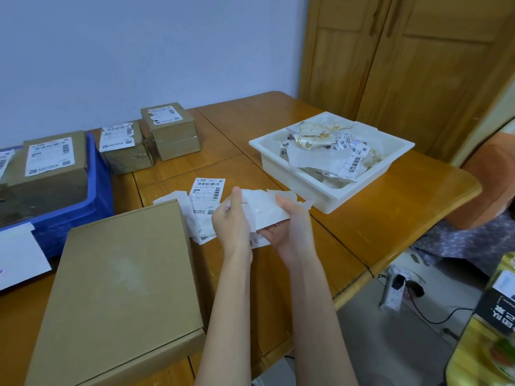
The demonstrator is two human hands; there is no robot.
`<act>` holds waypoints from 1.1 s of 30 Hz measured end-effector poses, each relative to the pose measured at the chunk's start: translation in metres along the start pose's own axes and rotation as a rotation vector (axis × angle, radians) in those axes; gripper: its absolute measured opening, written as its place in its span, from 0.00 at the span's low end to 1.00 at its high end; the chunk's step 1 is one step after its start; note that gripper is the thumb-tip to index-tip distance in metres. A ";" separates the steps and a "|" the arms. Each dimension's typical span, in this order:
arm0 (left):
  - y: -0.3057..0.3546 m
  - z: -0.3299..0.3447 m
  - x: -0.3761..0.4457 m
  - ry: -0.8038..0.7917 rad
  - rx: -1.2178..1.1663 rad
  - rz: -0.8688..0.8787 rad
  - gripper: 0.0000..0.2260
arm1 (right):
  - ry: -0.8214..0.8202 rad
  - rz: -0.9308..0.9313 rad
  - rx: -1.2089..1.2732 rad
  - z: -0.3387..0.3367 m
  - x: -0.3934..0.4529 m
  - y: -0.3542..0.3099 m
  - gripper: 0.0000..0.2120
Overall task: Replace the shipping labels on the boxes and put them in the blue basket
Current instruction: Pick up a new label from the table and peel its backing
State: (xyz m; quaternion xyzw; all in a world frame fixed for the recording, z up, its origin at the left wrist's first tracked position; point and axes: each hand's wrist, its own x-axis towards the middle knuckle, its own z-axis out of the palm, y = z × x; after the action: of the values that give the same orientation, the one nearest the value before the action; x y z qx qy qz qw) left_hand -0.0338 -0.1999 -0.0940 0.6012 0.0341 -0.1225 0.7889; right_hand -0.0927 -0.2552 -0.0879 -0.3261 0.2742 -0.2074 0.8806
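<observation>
Nearest my view, a flat cardboard box (117,296) lies closed on the wooden table (376,224), its bare top showing only a pale patch and no label. Just beyond its far right corner I see both hands meeting over the tabletop: the left hand (232,221) pinches a torn, crumpled sheet of white label paper (264,210) at its left edge, thumb up, while the right hand (289,227) curls around the same sheet from the right and below, fingers under it. Under and beside the sheet, a printed shipping label (207,196) with barcodes lies flat on the table among loose strips of white backing. To the right, well apart from the hands, a white tray (328,196) sits heaped with peeled labels and paper scraps. At the left edge, the blue basket (83,196) holds a labelled box (53,168), with part of another beside it. Behind the basket, near the wall, two smaller labelled boxes (150,140) stand side by side, their labels ragged at the edges. A white sheet (19,257) rests at the basket's near corner. A wooden cabinet (404,65) fills the right background.
</observation>
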 end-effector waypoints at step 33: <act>-0.011 0.006 -0.005 0.183 -0.340 -0.117 0.12 | 0.218 -0.044 -0.130 0.018 0.006 0.022 0.06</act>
State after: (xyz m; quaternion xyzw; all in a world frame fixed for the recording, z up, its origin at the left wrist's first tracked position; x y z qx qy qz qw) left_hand -0.0414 -0.2073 -0.1021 0.4652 0.1610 -0.1056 0.8640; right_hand -0.0729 -0.2353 -0.0938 -0.3638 0.3741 -0.2426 0.8179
